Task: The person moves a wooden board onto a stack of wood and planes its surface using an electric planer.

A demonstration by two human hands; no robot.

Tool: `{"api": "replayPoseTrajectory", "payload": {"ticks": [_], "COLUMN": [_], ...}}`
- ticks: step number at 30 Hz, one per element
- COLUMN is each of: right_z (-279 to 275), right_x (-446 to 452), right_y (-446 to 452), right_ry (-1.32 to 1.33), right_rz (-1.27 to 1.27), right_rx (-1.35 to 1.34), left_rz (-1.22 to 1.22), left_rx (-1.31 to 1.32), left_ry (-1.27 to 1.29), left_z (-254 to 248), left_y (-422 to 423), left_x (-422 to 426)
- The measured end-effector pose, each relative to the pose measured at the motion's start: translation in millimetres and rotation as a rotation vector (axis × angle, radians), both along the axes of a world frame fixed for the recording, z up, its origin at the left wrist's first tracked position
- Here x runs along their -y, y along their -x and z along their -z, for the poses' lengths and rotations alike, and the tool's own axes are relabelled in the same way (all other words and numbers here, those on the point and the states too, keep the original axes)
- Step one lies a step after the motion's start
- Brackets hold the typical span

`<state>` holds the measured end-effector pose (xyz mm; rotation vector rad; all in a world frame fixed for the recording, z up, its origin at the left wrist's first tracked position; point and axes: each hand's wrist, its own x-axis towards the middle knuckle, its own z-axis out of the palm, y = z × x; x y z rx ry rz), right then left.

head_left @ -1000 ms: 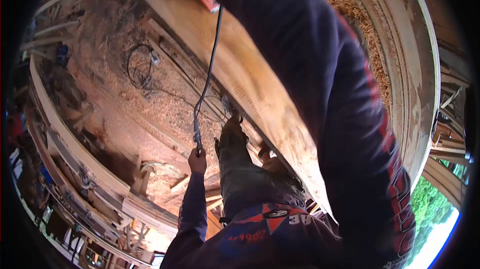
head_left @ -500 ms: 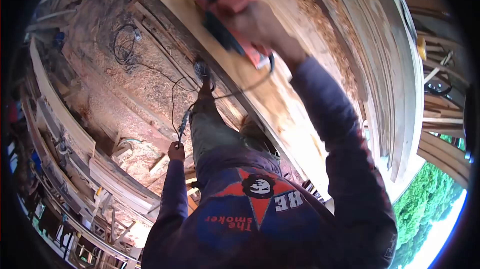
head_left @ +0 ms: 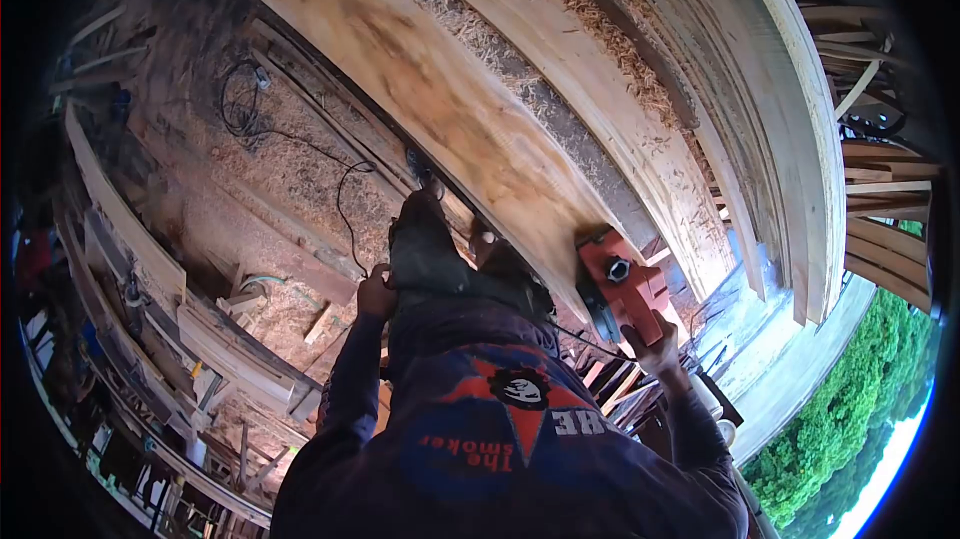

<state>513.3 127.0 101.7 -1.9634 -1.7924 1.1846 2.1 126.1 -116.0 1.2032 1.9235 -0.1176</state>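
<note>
I have my right grip [head_left: 655, 344] closed round the rear handle of a red power tool [head_left: 628, 284], by its shape a hand planer. The tool sits just ahead of that grip, its dark side at the near end of a long plank [head_left: 450, 129]. I cannot tell whether its underside bears fully on the wood. The plank stretches away from the tool, ahead and to the left of the right grip, with brown streaks in its pale face.

My left grip [head_left: 376, 295] is beside the thigh, well apart from the tool. Its fingers are curled, and it looks closed on a thin black cable [head_left: 341, 204] that leads up to it from the floor, though the hold itself is partly hidden. Further ahead and left of that grip, a loose coil [head_left: 236, 104] lies on the shavings.

Beyond the plank, ahead of the right grip, lies a second board [head_left: 560, 49] with curled shavings along its far side, and more stacked timber past it.

I judge the step in hand as guiding the tool at this end of the plank; any next move calls for a firm, level right grip, with the cable clear of the tool's underside
</note>
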Motion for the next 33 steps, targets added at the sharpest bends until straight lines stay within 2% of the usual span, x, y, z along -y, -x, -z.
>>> {"api": "replayPoseTrajectory", "payload": {"ticks": [1,5,6,7,8,9,10,11,12,13,17,18,20,21,22,24,26,28,29,30,32,33], "right_z": [4,1,0,14,13,13,20,17,18,25,37,53,47,45,33,31,47,46,43,42,48,36], "right_x": [3,-65,-93,-113,-140,-169,-191,-215,-237,-259,-345,-370,-416,-434,-443,-449,-440,-399,-368,-333,-258,-221], "right_y": [-6,29,45,48,68,88,105,122,141,160,233,254,292,311,321,328,325,289,266,239,181,147], "right_ry": [-0.036,0.083,0.001,-0.169,-0.114,-0.268,-0.24,-0.078,-0.049,-0.167,-0.106,-0.221,-0.089,-0.096,-0.106,-0.084,-0.262,-0.24,-0.209,-0.192,-0.159,-0.179], "right_rz": [-0.066,0.042,-0.036,-0.313,-0.241,-0.296,-0.222,-0.154,-0.089,-0.132,-0.117,-0.149,-0.133,-0.109,-0.048,0.018,-0.038,-0.032,-0.043,-0.014,-0.01,0.018], "right_rx": [0.043,-0.06,-0.056,0.061,0.03,-0.009,-0.083,-0.126,-0.176,-0.189,-0.266,-0.26,-0.199,-0.132,-0.205,-0.316,-0.172,-0.222,-0.272,-0.275,-0.231,-0.24], "left_rz": [0.017,0.003,0.017,-0.042,-0.098,-0.112,-0.091,-0.096,-0.107,-0.113,-0.255,-0.234,-0.345,-0.3,-0.313,-0.21,-0.28,-0.33,-0.371,-0.293,-0.049,-0.007], "left_rx": [0.014,0.085,0.092,0.042,-0.01,-0.007,-0.047,-0.054,-0.061,-0.069,-0.075,-0.078,-0.01,-0.008,0.017,-0.051,-0.056,-0.148,-0.165,-0.255,-0.332,-0.339], "left_ry": [-0.033,-0.133,-0.135,-0.081,-0.028,-0.066,-0.066,-0.095,-0.126,-0.123,-0.005,-0.01,0.085,0.079,0.094,-0.094,-0.229,-0.239,-0.177,-0.1,-0.121,-0.121], "left_z": [7,26,28,28,28,28,21,34,53,62,46,54,78,43,25,42,37,23,34,42,33,41], "left_y": [-5,11,19,28,39,49,56,71,88,101,120,133,159,149,146,176,189,188,198,203,168,149], "left_x": [4,9,7,4,1,2,-4,4,15,19,-6,-8,-6,-35,-53,-59,-66,-55,-37,-18,18,38]}}
